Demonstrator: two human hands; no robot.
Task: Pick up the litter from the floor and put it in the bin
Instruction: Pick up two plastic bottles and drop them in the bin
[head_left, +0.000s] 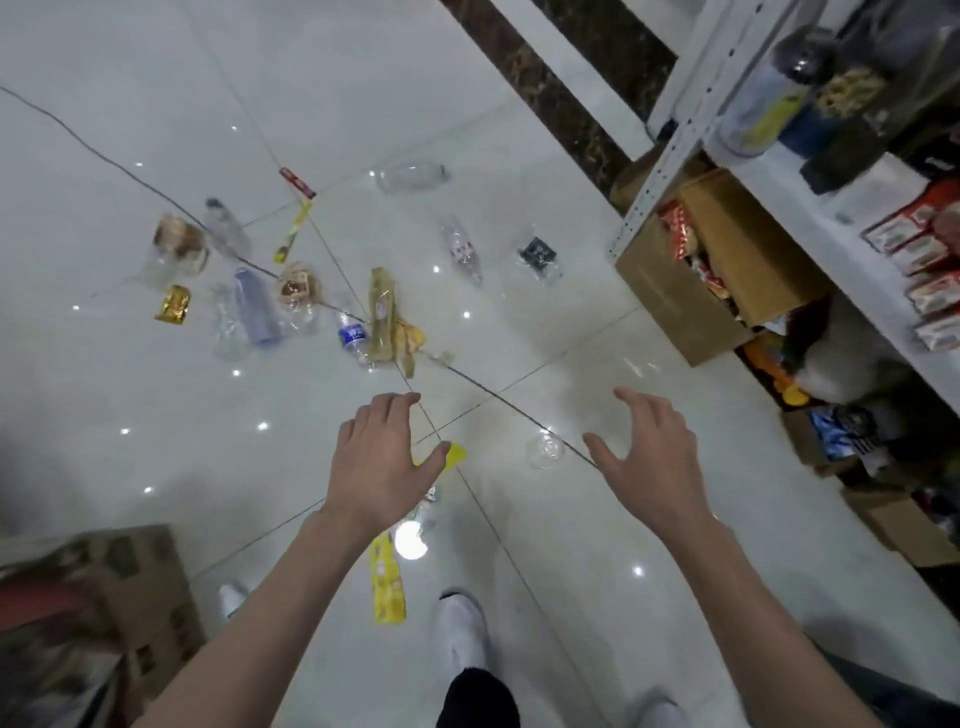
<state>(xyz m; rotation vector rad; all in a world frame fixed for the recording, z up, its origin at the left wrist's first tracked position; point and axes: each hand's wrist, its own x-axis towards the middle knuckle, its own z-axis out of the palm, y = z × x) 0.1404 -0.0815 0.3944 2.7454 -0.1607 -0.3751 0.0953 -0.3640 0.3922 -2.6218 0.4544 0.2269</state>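
White glossy tiled floor (130, 104) with a dark marble strip (566, 104) along the far edge. White metal shelving unit (670, 156) at right, stocked with jars (763, 104) and red packets (930, 260); open cardboard box of snacks (675, 291) at its foot. Thin dark cable (104, 156) across the tiles; printed carton (104, 597) lower left.

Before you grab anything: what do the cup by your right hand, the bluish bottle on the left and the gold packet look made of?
Cup: clear thin plastic, it seems; the tile shows through.
Bluish bottle: translucent tinted plastic, smooth, lying on its side.
Gold packet: shiny foil or metallised film, judging by its glints; I cannot tell which.
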